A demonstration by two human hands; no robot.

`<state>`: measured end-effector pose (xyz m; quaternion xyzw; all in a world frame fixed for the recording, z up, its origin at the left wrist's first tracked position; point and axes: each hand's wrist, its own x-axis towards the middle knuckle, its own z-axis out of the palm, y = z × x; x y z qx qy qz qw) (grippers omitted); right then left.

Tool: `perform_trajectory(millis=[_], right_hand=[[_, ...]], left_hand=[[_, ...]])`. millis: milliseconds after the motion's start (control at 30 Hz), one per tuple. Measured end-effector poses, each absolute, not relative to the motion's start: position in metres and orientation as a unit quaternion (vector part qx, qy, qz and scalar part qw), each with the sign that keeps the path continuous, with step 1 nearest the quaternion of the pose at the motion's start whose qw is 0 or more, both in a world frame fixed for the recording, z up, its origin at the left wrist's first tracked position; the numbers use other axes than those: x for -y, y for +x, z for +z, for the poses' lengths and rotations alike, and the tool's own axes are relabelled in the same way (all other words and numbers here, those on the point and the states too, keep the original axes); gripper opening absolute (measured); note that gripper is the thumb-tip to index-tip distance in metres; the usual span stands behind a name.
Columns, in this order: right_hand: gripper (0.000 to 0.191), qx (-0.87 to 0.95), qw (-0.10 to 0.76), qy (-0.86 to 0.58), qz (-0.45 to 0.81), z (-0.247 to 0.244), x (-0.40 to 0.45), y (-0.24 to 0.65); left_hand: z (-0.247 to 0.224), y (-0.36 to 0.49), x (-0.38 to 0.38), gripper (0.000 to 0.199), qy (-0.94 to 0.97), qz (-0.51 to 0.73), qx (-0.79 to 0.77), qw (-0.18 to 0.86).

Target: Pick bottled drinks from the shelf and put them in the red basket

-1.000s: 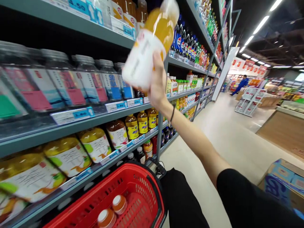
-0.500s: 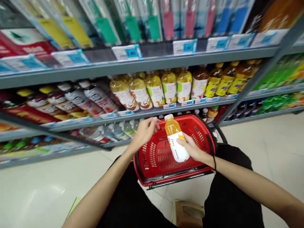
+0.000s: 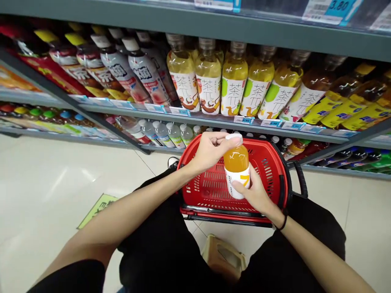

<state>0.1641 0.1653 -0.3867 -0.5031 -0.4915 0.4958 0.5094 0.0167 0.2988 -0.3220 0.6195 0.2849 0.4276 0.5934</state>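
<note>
An orange drink bottle (image 3: 236,162) with a white cap and white label is held upright, slightly tilted, above a red shopping basket (image 3: 210,191). My right hand (image 3: 256,191) wraps round its lower part, thumb across the label. My left hand (image 3: 212,150) has its thumb and fingers closed on the white cap (image 3: 234,139). No items show inside the visible part of the basket, which has slotted sides and a black handle.
Shelves of bottled drinks (image 3: 233,81) stand just beyond the basket, under a grey shelf edge (image 3: 183,18). A brown box-like object (image 3: 224,256) is on the floor between the knees. A yellow-green floor sign (image 3: 97,207) lies at the left.
My left hand has moved from beside the bottle onto its cap. The bottle is now more upright and slightly farther right. The view has shifted closer to the middle shelf.
</note>
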Motion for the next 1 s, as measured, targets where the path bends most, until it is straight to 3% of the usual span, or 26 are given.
perform_trajectory(millis=[100,267,433,1000], right_hand=[[0.071,0.458,0.485,-0.536,0.518,-0.397,-0.169,0.152],[0.068,0.398,0.436,-0.551,0.590,-0.417,-0.169,0.148],[0.058,0.414,0.464,-0.557,0.551,-0.419,-0.167,0.154],[0.049,0.477,0.392,-0.519,0.591,-0.407,-0.162,0.158]], left_hand=[[-0.315,0.010,-0.290,0.048,0.632,0.458,-0.308,0.545],[-0.315,0.003,-0.285,0.038,0.678,0.405,-0.313,0.527],[-0.317,0.002,-0.288,0.040,0.676,0.381,-0.270,0.570],[-0.320,0.001,-0.290,0.041,0.664,0.401,-0.204,0.598]])
